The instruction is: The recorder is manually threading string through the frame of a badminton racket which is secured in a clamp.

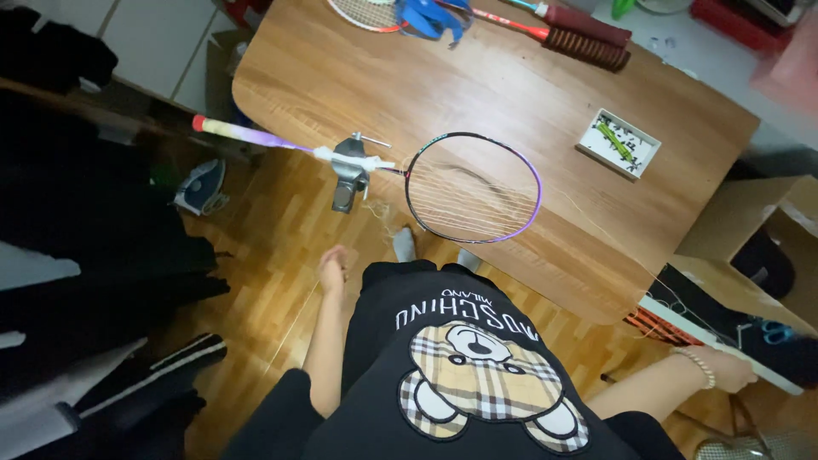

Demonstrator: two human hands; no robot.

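1. Your left hand [334, 269] hangs at your side over the wood floor, fingers loosely curled, holding nothing.
2. Your right hand [728, 370] is out to the right, low beside the worktop's [545, 102] near right corner; whether it grips anything cannot be told, though a thin string [613, 247] runs toward it from the racket.
3. The racket [471, 187] lies ahead of you on the near edge of the worktop. Its long axis runs left to right: purple-framed head on the right, handle [239, 133] sticking out past the left edge.
4. A grey clamp [348, 170] grips the shaft just left of the head.
5. Your left hand is the nearer one; clamp and head lie just beyond it, while your right hand is well apart.
6. Farther off: a small white tray [618, 143] to the right, and more rackets [562, 34] at the far edge.
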